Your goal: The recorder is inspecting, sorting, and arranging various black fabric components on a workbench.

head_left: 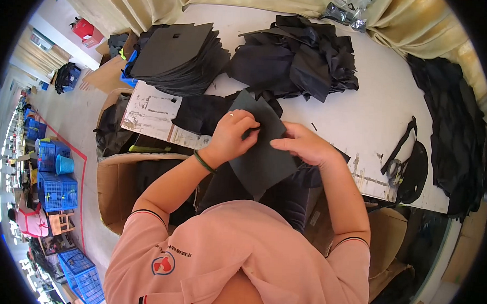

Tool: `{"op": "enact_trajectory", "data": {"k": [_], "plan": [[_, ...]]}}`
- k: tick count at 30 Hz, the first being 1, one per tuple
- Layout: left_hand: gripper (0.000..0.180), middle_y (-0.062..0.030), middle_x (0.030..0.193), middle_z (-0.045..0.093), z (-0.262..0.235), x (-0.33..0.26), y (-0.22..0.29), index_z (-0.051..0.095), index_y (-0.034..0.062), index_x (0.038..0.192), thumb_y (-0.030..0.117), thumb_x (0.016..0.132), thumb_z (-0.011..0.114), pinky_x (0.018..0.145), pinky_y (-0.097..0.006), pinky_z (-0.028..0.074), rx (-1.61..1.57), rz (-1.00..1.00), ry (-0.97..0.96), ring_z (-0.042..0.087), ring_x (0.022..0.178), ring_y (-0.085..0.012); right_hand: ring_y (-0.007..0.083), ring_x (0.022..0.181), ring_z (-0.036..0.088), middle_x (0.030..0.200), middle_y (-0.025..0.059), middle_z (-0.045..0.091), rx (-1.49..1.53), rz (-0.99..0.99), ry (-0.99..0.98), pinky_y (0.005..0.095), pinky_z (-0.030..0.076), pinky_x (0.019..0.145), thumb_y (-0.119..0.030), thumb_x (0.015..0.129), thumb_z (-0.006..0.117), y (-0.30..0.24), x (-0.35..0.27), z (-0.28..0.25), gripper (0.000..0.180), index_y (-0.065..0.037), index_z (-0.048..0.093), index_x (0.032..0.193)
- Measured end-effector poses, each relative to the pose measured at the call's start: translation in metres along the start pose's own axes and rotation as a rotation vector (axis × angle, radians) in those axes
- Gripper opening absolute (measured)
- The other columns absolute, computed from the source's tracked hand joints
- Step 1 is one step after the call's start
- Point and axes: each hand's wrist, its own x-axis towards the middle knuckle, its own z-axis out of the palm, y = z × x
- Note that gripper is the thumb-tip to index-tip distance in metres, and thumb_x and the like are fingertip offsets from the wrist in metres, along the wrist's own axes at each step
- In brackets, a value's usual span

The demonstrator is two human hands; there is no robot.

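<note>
A stiff black sheet [262,163] is held tilted in front of my body, over the table's near edge. My left hand [234,134] has its fingers curled in a pinch at the sheet's left side, near its upper middle; whether a small piece is also between the fingertips cannot be made out. My right hand [307,143] grips the opposite edge, thumb on the face and fingers behind it. Soft black fabric [202,114] lies on the table just beyond my left hand.
A tall stack of black sheets [172,55] stands at the far left, beside a heap of black fabric pieces [300,57]. On the right are scissors [395,172], a black pouch with a strap [414,174] and piled black cloth [451,121]. An open cardboard box [110,195] stands left of my body.
</note>
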Motion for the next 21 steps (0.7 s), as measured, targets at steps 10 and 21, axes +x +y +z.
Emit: {"op": "enact_trajectory", "data": {"k": [10, 21], "plan": [[0.015, -0.0052, 0.075, 0.063, -0.088, -0.046, -0.056, 0.056, 0.0081, 0.098, 0.006, 0.087, 0.066, 0.062, -0.029, 0.05, -0.9, -1.019, 0.621, 0.062, 0.065, -0.0162, 0.0079, 0.068, 0.051, 0.076, -0.0013, 0.059, -0.339, 0.035, 0.349, 0.024, 0.042, 0.062, -0.003, 0.088, 0.062, 0.043, -0.015, -0.076, 0.017, -0.008, 0.063, 0.104], [0.019, -0.0055, 0.095, 0.062, -0.16, -0.135, -0.13, 0.06, 0.0065, 0.105, 0.015, 0.089, 0.066, 0.073, -0.03, 0.048, -0.17, -1.056, 0.53, 0.059, 0.085, -0.0165, 0.0238, 0.081, 0.063, 0.088, 0.0118, 0.069, -0.591, -0.026, 0.632, 0.034, 0.049, 0.076, -0.01, 0.085, 0.069, 0.094, -0.044, -0.105, 0.02, -0.007, 0.065, 0.104]]}}
